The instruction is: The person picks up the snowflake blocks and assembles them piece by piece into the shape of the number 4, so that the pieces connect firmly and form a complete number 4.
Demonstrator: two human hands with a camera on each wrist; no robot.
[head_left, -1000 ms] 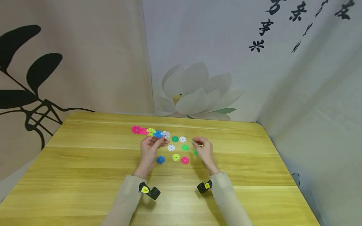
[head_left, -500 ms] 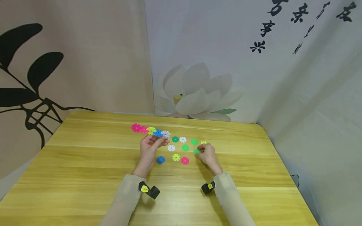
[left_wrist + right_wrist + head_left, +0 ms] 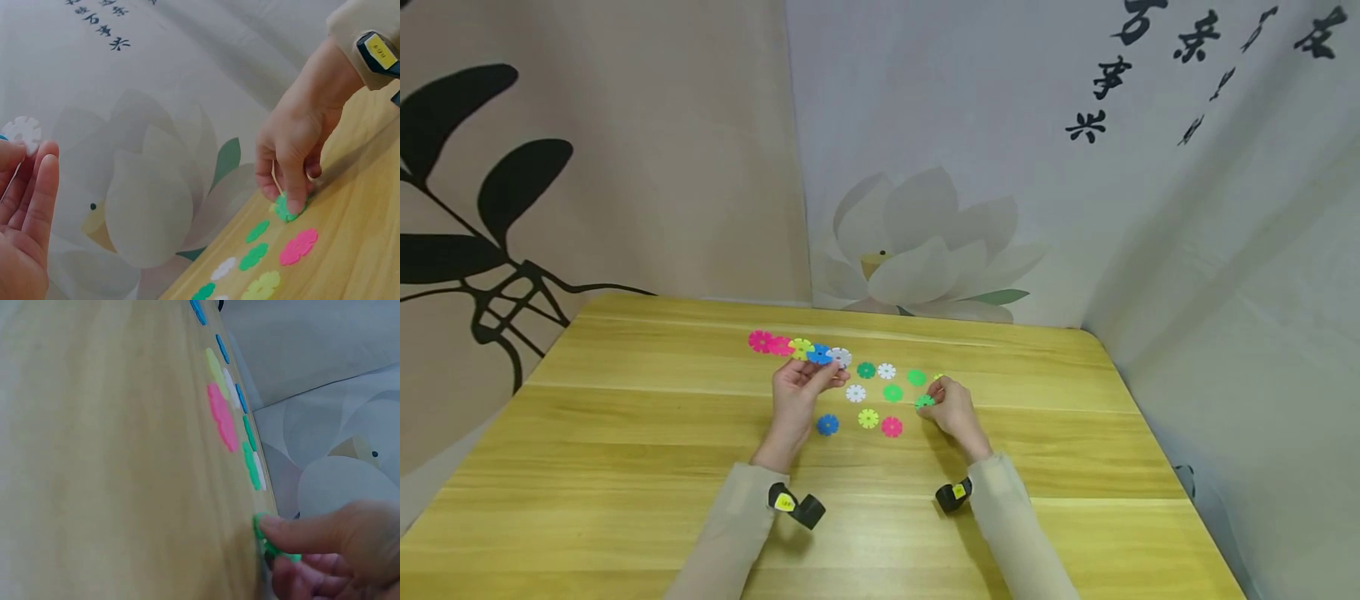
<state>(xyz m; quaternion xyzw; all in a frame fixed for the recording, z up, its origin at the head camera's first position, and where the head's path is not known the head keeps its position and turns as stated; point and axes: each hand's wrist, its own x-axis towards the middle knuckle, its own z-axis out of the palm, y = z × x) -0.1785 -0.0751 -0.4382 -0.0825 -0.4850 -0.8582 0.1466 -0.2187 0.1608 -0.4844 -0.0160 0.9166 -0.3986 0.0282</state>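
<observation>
Five slotted discs make up a chain (image 3: 801, 348), one green disc (image 3: 924, 402) is in the right hand (image 3: 953, 408), and nine loose ones show from the head: one dark green disc (image 3: 866, 370), two lighter green discs (image 3: 892, 392), two white discs (image 3: 855, 393), two yellow discs (image 3: 868, 418), one blue disc (image 3: 827, 424), one pink disc (image 3: 892, 427). Right wrist view shows three blue ones on the table (image 3: 700, 467).

Discs are thin, round, notched like petals. Chain runs pink, pink, yellow, blue, white; it's beyond and left of the loose pink disc. Left hand (image 3: 797, 393) pinches its white end, thumb against fingers, hardly any gap. Right hand, beyond and right of the pink disc, pinches its green disc, thumb and fingertips nearly together; can't tell if it's off the wood.

Table's far edge runs beyond the pink disc, backdrop (image 3: 940, 100) behind. Wood stretches wide to its left, right and near side, between two sleeves (image 3: 730, 525).
</observation>
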